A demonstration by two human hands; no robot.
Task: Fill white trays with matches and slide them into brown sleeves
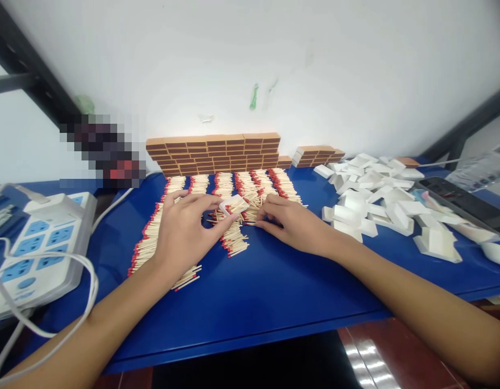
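Between the thumb and fingers of my left hand (185, 224) is a small white matchbox tray (232, 205) with a few red-tipped matches lying in it. Close by on the right, my right hand (290, 221) has its fingers curled in and pinched at the edge of the match rows; whether anything is between them is hidden. Rows of loose matches (223, 183) with red heads lie on the blue table (274, 292) behind and below the hands. A longer stack of matches (147, 246) runs down the left, partly covered by my left hand.
A wall of stacked brown matchboxes (217, 154) stands against the white wall, with a shorter stack (318, 155) beside it. Many white trays (367, 189) are heaped at right, near a phone (464, 202). A power strip (43, 243) with white cables lies at left.
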